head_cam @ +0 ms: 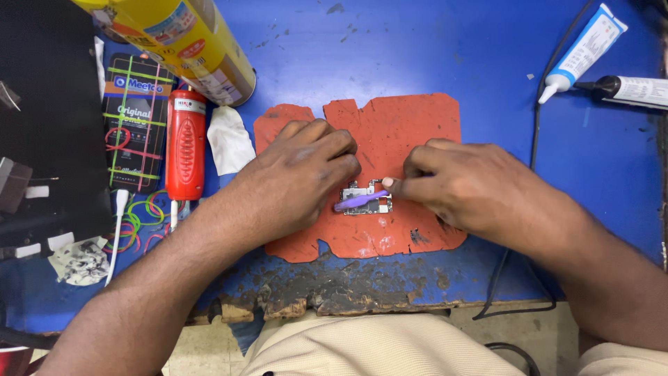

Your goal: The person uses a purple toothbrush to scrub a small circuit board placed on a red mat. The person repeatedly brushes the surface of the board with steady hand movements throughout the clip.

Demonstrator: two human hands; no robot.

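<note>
A small phone circuit board (372, 204) lies on a worn red mat (390, 125) in the middle of the blue work surface. My left hand (299, 174) rests curled on the mat, its fingertips pressing the board's left edge. My right hand (466, 184) grips a purple plastic pry tool (358, 201), whose tip lies across the board pointing left. Both forearms reach in from the bottom of the view.
A yellow spray can (188, 38), a red cylindrical tool (186, 143), a white cloth (229, 139), a dark packet and coloured rubber bands (139, 216) sit at the left. Two glue tubes (584, 49) lie top right. A black cable (536, 139) runs down the right. The table's front edge (334, 292) is chipped.
</note>
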